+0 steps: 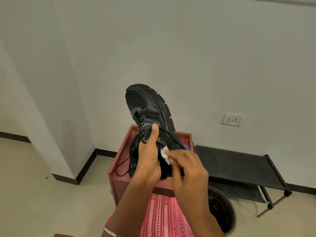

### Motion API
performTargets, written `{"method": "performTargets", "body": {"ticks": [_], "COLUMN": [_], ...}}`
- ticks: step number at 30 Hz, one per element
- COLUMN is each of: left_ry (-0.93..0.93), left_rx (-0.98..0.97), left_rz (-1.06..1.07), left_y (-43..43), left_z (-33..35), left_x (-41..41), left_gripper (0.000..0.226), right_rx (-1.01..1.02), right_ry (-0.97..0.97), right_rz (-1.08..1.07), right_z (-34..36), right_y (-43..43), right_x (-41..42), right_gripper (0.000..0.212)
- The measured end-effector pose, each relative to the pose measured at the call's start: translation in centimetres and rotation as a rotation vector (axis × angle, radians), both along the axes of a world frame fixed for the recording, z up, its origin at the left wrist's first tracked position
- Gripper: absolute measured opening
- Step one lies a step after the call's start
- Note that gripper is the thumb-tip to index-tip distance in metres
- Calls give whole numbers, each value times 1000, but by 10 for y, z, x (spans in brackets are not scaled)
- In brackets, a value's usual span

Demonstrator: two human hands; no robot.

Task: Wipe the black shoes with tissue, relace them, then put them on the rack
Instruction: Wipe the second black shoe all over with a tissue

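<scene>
A black shoe [150,113] is held up in the air, toe pointing up and away, sole turned to the right. My left hand [148,159] grips it around the heel and collar, thumb pressed on the side panel. My right hand [186,166] presses a small white tissue [165,153] against the shoe's side near the heel. A loose black lace [122,168] hangs down from the shoe on the left. The black two-tier shoe rack [239,165] stands against the wall at the right.
A reddish-brown box-like stand [119,161] sits directly under the shoe. A round black bin [222,211] is on the floor at the right of my knees. A wall socket [231,119] is above the rack. Beige floor extends to the left.
</scene>
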State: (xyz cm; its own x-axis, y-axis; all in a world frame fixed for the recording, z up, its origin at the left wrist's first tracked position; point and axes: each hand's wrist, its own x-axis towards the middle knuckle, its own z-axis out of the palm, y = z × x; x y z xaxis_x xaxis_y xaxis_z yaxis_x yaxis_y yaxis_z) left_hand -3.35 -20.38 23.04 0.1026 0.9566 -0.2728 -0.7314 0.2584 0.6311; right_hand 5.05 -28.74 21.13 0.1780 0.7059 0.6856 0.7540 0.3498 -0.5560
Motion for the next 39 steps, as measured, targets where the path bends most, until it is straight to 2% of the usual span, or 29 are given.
{"method": "performTargets", "body": {"ticks": [4, 8, 11, 15, 17, 22, 29, 34, 39], "left_ry": [28, 70, 62, 8, 3, 12, -37, 11, 42], "left_rx": [3, 60, 70, 45, 39, 27, 40, 25, 46], "left_rz": [28, -18, -1, 39, 68, 27, -11, 68, 19], "left_y": [0, -10, -8, 3, 6, -2, 3, 7, -1], "left_z": [6, 5, 5, 6, 6, 5, -2, 0, -2], "left_x": [-2, 8, 5, -8, -11, -1, -6, -11, 1], "left_gripper": [58, 42, 32, 52, 51, 64, 67, 39, 60], "right_rx": [41, 65, 64, 67, 71, 68, 135, 57, 74], "right_ry": [-34, 43, -14, -41, -48, -48, -146, -218, -129], "right_rz": [-36, -82, -74, -47, -50, -102, -74, -108, -105], "right_z": [-2, 19, 17, -6, -13, 7, 7, -18, 4], "right_y": [8, 42, 43, 14, 8, 36, 36, 6, 35], "right_x": [-1, 10, 9, 2, 0, 4, 9, 16, 21], "right_gripper": [32, 24, 24, 25, 23, 28, 26, 30, 27]}}
